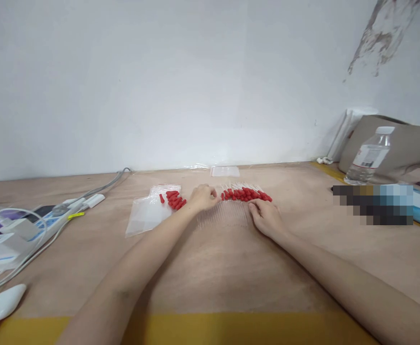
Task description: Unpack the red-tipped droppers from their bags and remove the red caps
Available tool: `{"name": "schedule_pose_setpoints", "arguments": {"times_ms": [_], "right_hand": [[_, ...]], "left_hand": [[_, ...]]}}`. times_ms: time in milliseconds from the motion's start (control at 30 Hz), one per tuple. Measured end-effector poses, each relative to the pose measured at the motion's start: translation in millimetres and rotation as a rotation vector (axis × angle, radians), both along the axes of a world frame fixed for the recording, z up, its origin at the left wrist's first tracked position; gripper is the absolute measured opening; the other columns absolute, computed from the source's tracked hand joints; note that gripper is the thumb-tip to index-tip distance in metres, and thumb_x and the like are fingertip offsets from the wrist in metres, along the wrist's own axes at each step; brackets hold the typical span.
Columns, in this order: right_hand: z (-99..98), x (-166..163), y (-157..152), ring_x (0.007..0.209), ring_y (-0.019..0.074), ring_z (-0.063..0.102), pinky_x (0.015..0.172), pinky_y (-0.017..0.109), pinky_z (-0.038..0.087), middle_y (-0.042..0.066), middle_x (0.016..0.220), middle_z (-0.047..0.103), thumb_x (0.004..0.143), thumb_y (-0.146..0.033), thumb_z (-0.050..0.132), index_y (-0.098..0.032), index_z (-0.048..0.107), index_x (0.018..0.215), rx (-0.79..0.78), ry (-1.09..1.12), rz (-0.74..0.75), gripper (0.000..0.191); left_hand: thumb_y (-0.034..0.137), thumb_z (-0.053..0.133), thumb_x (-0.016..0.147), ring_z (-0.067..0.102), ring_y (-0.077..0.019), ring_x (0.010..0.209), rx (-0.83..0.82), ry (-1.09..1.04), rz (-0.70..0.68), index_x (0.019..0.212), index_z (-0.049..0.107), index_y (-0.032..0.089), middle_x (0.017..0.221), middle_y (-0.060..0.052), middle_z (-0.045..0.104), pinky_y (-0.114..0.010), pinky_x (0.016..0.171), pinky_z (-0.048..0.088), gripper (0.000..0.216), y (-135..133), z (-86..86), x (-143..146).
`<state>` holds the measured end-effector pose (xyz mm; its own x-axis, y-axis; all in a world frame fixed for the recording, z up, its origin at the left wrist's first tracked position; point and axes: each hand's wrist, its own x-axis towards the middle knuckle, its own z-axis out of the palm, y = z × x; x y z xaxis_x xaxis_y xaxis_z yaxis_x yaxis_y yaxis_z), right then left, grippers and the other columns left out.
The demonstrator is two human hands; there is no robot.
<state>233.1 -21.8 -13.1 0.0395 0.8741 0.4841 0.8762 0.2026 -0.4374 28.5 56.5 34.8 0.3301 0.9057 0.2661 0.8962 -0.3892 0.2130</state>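
My left hand (203, 197) is at the left end of a row of thin clear sticks (224, 215), its fingers curled into a pinch; whatever may be between the fingertips is too small to make out. A band of small red pin-shaped pieces (248, 193) lies across the sticks between my hands. At the right side of that band, my right hand (267, 218) has thumb and fingers pressed together, close to the stick ends. A loose pile of similar red pieces (174, 200) rests left of my left hand on a clear plastic bag (143, 215).
A power strip (57, 223) with chargers and cables stands on the left, near a white spoon-shaped object (3, 304). On the right are a water bottle (370, 155) and a grey-brown bag (407, 139). The wall (181, 86) closes off the table's back edge.
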Motion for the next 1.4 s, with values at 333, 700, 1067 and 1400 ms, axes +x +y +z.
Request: {"name": "schedule_pose_setpoints", "arguments": {"times_ms": [333,700,1067,1400], "right_hand": [[2.0,1,0,0.083,0.0203,0.056,0.076,0.035,0.033,0.005,0.087,0.065,0.084,-0.031,0.038,-0.019,0.061,0.086,-0.002,0.019,-0.012,0.026],[1.2,-1,-2,0.087,0.0215,0.055,0.080,0.038,0.036,0.008,0.090,0.063,0.082,-0.032,0.041,-0.018,0.060,0.087,0.145,0.018,0.033,0.024],[4.5,-23,-18,0.120,0.0221,0.038,0.101,0.043,0.026,0.007,0.124,0.051,0.083,-0.032,0.047,-0.018,0.048,0.120,0.489,-0.391,0.533,0.039],[0.6,-34,-19,0.098,0.0176,0.053,0.098,0.043,0.030,0.003,0.087,0.066,0.084,-0.022,0.046,-0.019,0.062,0.094,0.478,-0.328,0.618,0.019]], "left_hand": [[0.044,0.052,0.070,0.062,-0.0200,0.068,-0.182,-0.011,0.192,0.069,0.066,0.017,0.071,-0.008,0.067,-0.026,0.060,0.044,0.031,21,4.1,21],[0.024,0.042,0.079,0.056,-0.0211,0.077,0.342,-0.037,0.013,0.085,0.053,0.016,0.078,-0.007,0.060,-0.032,0.071,0.041,0.015,-33,23.8,-40],[0.016,0.052,0.080,0.058,-0.0145,0.077,0.522,-0.203,-0.538,0.085,0.052,0.019,0.087,-0.003,0.064,-0.032,0.074,0.038,0.006,-89,-40.7,-70],[0.029,0.056,0.078,0.051,-0.0208,0.099,0.525,-0.091,-0.514,0.105,0.052,0.018,0.108,-0.008,0.060,-0.038,0.085,0.033,0.029,-96,-31.6,-56]]}}
